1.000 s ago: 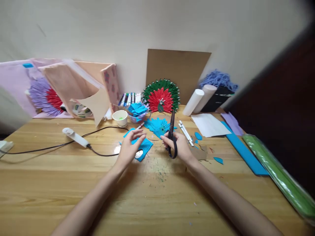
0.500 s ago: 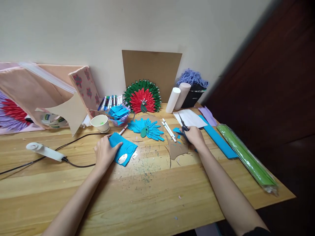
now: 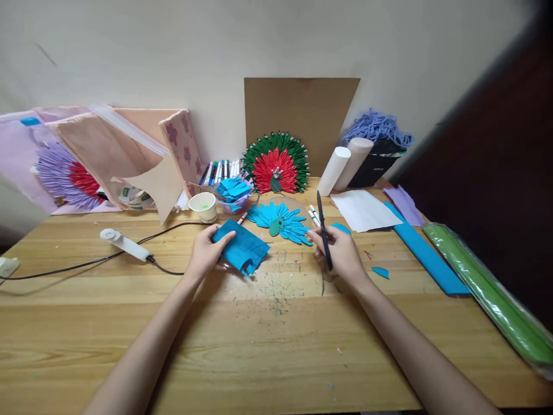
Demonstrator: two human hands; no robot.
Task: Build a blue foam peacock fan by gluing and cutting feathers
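My left hand (image 3: 207, 249) grips a blue sheet (image 3: 242, 246) by its left edge, thumb on top; the sheet's lower right side is cut ragged. In my right hand (image 3: 341, 253) is a pair of black scissors (image 3: 323, 227), seen edge-on with the blades pointing up and away from me. Between and beyond the hands lies a blue fan-shaped bird (image 3: 276, 222) with a green body. White markers (image 3: 314, 215) lie just behind the scissors. A small blue scrap (image 3: 381, 272) rests to the right of my right wrist.
A paper cup (image 3: 203, 206), a bowl of blue strips (image 3: 233, 193) and a glue gun (image 3: 125, 245) with a black cable are on the left. A red and green bird (image 3: 276, 164) leans at the back. A green wrapped roll (image 3: 488, 294) lies along the right edge.
The view has swung left. My right hand has come in from the scraps toward the sheet, turning the scissors edge-on. My left hand has lifted and tilted the sheet; its drawn circles no longer show.
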